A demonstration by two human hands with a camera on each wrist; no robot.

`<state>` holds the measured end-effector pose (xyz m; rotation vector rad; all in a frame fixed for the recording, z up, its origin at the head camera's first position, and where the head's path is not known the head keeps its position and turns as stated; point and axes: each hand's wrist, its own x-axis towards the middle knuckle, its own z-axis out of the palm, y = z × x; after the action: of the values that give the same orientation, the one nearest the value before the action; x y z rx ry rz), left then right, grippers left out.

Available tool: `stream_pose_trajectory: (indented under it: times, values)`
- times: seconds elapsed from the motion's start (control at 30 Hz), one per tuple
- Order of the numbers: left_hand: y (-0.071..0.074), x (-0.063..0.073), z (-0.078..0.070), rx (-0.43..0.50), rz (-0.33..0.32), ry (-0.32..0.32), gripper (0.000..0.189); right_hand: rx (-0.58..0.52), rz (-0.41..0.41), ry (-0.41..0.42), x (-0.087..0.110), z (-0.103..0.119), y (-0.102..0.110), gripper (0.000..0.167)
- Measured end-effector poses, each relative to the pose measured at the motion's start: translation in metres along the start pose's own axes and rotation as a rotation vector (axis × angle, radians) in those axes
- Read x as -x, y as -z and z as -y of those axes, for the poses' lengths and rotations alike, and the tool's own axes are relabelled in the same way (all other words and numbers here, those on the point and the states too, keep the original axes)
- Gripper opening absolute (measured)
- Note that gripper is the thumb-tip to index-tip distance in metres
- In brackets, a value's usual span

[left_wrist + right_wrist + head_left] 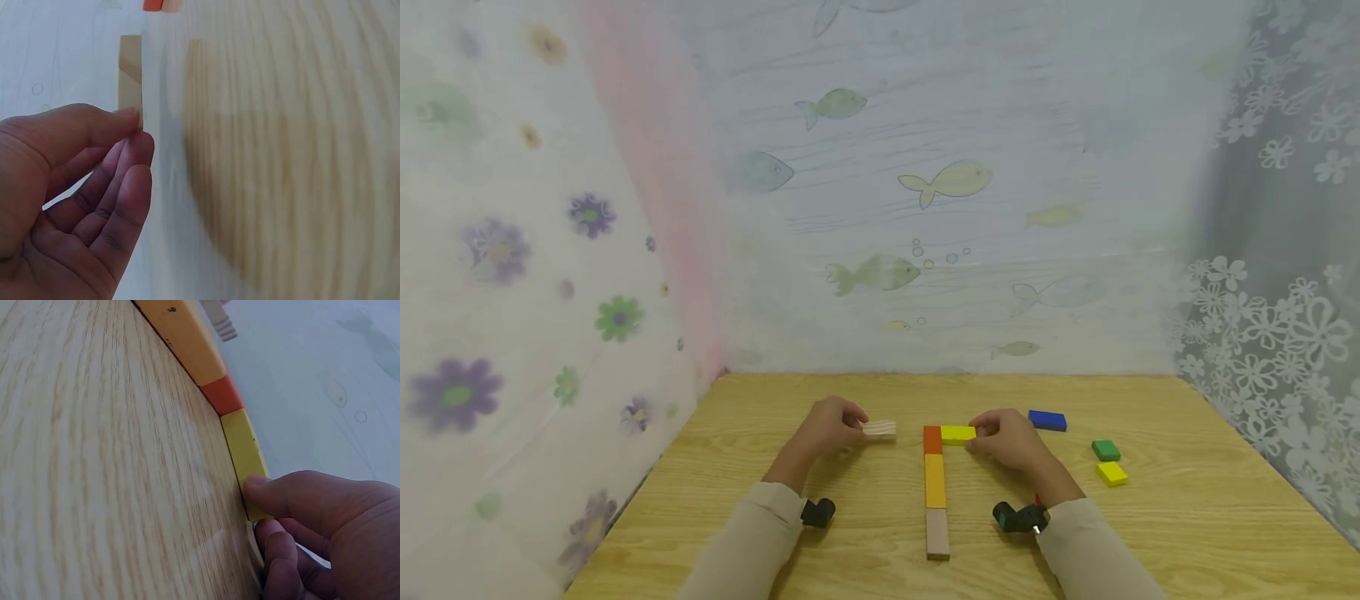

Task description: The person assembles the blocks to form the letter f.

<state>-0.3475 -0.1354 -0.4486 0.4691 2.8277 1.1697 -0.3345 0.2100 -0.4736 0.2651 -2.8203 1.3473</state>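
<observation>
My left hand (pixel 833 427) pinches one end of a pale wooden block with wavy stripes (pixel 880 429); in the left wrist view the block (pixel 130 69) stands off the table. My right hand (pixel 1009 437) holds the outer end of a long yellow block (pixel 957 435) between thumb and fingers. That block's other end meets a red block (pixel 932 439), as the right wrist view also shows. Below the red one, an orange block (pixel 935 481) and a greyish-brown block (pixel 937 533) continue in a straight column. The striped block is left of the red one, with a gap between.
On the right side of the wooden table (pixel 737 533) lie a blue block (pixel 1047 420), a green block (pixel 1105 450) and a small yellow block (pixel 1112 474). Behind the table's far edge hangs a fish-patterned curtain (pixel 880 333). Flowered curtains flank both sides.
</observation>
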Motion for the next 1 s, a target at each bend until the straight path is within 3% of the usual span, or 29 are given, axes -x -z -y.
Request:
stream_pose_trajectory:
  times: [0.23, 0.43, 1.0]
  values:
    - [-0.013, -0.003, -0.006, 0.053, 0.026, 0.017, 0.031, -0.004, -0.001, -0.003, 0.002, 0.001, 0.001, 0.035]
    - [-0.02, -0.005, -0.01, 0.087, 0.005, 0.046, 0.029, -0.003, -0.007, -0.005, 0.003, 0.001, 0.001, 0.034]
    - [-0.037, -0.004, -0.02, 0.033, -0.015, 0.04, 0.025, 0.002, -0.022, 0.004, 0.002, -0.001, -0.003, 0.033]
